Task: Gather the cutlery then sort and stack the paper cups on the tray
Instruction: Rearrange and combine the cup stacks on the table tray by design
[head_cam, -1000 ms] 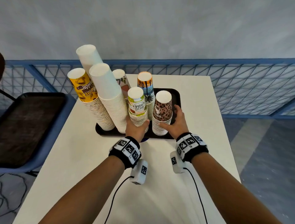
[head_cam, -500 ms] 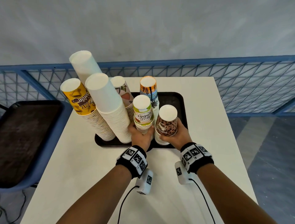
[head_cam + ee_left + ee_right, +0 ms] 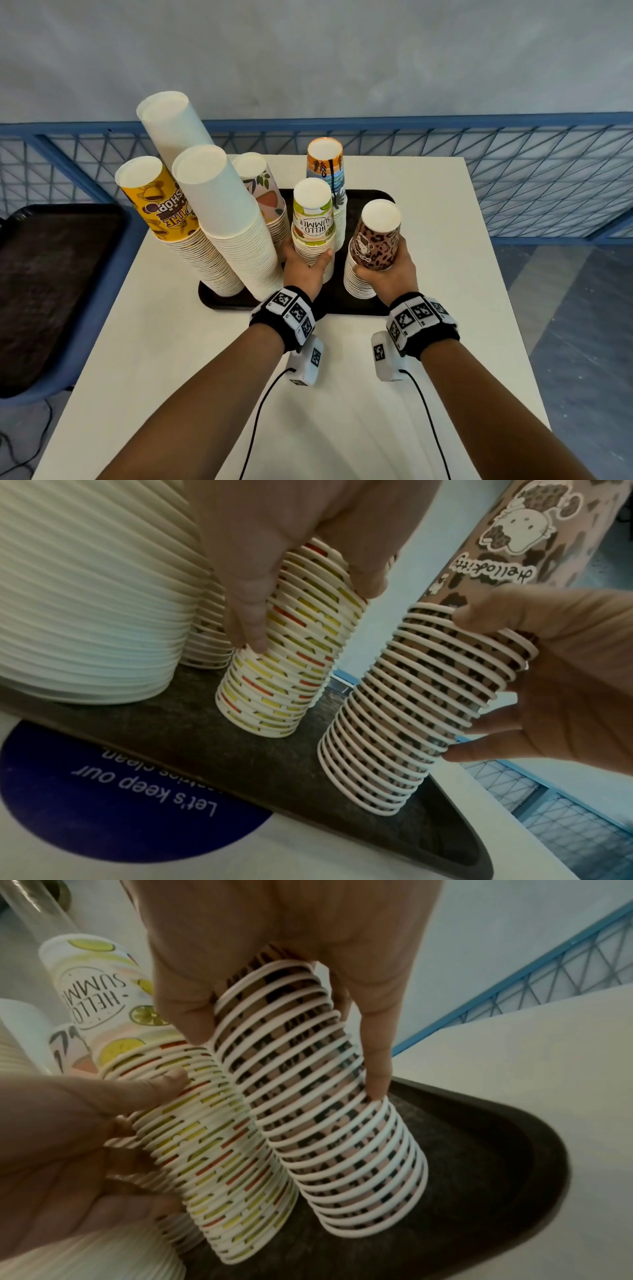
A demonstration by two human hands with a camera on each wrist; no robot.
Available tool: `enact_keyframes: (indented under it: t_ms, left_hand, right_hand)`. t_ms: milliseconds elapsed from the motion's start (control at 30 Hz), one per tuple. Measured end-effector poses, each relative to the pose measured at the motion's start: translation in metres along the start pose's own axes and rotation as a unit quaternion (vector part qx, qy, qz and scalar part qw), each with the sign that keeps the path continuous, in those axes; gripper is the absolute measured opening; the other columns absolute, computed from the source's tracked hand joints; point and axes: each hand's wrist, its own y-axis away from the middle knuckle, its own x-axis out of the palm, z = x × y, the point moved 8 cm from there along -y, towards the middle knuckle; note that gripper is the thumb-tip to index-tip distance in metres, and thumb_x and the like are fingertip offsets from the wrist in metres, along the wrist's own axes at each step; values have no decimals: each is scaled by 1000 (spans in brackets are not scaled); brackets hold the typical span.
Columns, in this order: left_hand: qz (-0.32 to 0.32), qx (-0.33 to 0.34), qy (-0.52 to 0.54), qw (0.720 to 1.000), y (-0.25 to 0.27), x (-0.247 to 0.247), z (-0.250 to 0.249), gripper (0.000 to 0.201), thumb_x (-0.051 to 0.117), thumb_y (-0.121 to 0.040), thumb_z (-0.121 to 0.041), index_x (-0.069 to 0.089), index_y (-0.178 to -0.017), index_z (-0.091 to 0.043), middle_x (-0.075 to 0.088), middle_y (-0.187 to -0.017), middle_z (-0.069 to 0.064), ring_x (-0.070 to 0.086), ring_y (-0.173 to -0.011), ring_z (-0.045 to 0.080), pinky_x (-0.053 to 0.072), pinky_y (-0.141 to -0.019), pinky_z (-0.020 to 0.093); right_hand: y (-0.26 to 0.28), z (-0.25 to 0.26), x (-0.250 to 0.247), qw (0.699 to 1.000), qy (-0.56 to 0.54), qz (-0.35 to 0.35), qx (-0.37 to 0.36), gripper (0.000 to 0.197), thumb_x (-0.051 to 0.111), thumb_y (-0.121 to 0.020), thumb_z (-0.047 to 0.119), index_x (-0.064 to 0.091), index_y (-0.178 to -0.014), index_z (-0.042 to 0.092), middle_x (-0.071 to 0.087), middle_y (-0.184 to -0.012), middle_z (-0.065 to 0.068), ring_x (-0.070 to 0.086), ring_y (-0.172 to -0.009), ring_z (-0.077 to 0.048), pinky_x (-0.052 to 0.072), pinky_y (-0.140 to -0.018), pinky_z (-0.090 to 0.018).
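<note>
A black tray (image 3: 361, 310) on the white table carries several upside-down stacks of paper cups. My left hand (image 3: 305, 265) grips the "Hello Summer" lemon-print stack (image 3: 312, 226) around its ribbed rims; its fingers (image 3: 251, 620) press the stack's side. My right hand (image 3: 388, 274) holds the leopard-print stack (image 3: 375, 240) at the tray's front right corner, with fingers (image 3: 377, 1053) wrapped round the rims (image 3: 325, 1096). Both stacks stand on the tray (image 3: 192, 723), the leopard one (image 3: 421, 710) leaning. No cutlery shows.
Taller stacks crowd the tray's left: a yellow coffee-shop stack (image 3: 164, 212), plain white stacks (image 3: 226, 219), a leaf-print stack (image 3: 263, 185) and an orange-blue one (image 3: 325, 161). A dark tray on a blue chair (image 3: 51, 284) stands left. A blue railing (image 3: 513, 171) runs behind the table.
Both hands stay on their stacks. The leopard stack now tilts toward me and to the right. The camera has moved nearer and higher over the tray.
</note>
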Motion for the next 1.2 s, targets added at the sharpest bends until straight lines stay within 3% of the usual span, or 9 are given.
enact_keyframes:
  t_ms: [133,267,367,467,567,667,833,967,1200]
  left_hand:
    - [19,11,-18,1000,-3,0,-6,77,71,-79,-17,27,-142,-11,45,-142,7,43,-131,24,32,-109,30]
    - [45,-8,-48,998,19,-12,7,73,72,-74,-21,37,-138,-11,48,-138,8,45,-128,24,34,-105,28]
    - [-26,-60,-44,997,51,-43,37,66,75,-74,-15,39,-128,-3,46,-130,16,48,-120,32,40,-104,39]
    - [-107,-50,-17,993,60,-74,51,82,82,-66,-12,29,-128,-2,37,-132,20,43,-123,33,40,-105,44]
    - [-138,-53,13,989,49,-89,44,96,82,-66,-12,20,-139,-5,30,-140,13,36,-125,20,33,-107,32]
    - [-122,-29,54,991,35,-90,31,91,78,-71,-8,21,-141,-5,40,-129,2,39,-115,10,32,-97,22]
    - [-120,-10,49,992,15,-92,30,80,74,-76,-16,25,-140,-8,44,-141,9,42,-130,23,32,-112,39]
    - [-92,32,28,995,4,-90,27,79,72,-78,-24,28,-141,-10,42,-143,6,39,-132,22,30,-114,43]
    - [-68,51,4,996,-2,-88,24,82,72,-75,-29,28,-142,-14,42,-144,5,40,-132,21,30,-113,39]
  right_hand:
    - [-2,3,5,1000,1,19,-12,86,82,-60,14,38,-134,17,55,-129,-6,54,-116,-20,40,-92,-24]
    - [0,2,3,999,-8,50,-8,87,81,-64,13,34,-137,19,54,-130,-4,51,-110,-12,37,-92,-22]
    - [4,-5,7,998,-25,60,13,91,83,-62,16,33,-138,23,55,-130,-3,52,-115,-17,40,-97,-28]
    - [10,-7,20,996,-28,87,24,91,84,-58,19,36,-136,24,57,-125,-2,54,-115,-19,42,-98,-31]
    - [17,-1,33,994,-18,110,12,85,82,-63,17,37,-134,23,58,-121,0,53,-107,-13,40,-93,-25]
    - [22,2,44,993,-30,114,12,85,83,-61,17,38,-133,25,58,-118,2,54,-108,-14,42,-98,-29]
    - [27,9,58,991,-41,129,5,84,82,-62,17,38,-133,26,59,-120,3,54,-110,-13,42,-98,-28]
    - [27,17,70,989,-47,137,-4,84,81,-64,15,37,-135,24,56,-116,6,51,-107,-8,39,-96,-23]
    - [27,10,71,981,-60,181,-21,99,79,-60,13,25,-142,26,43,-133,2,44,-123,-15,38,-106,-35]
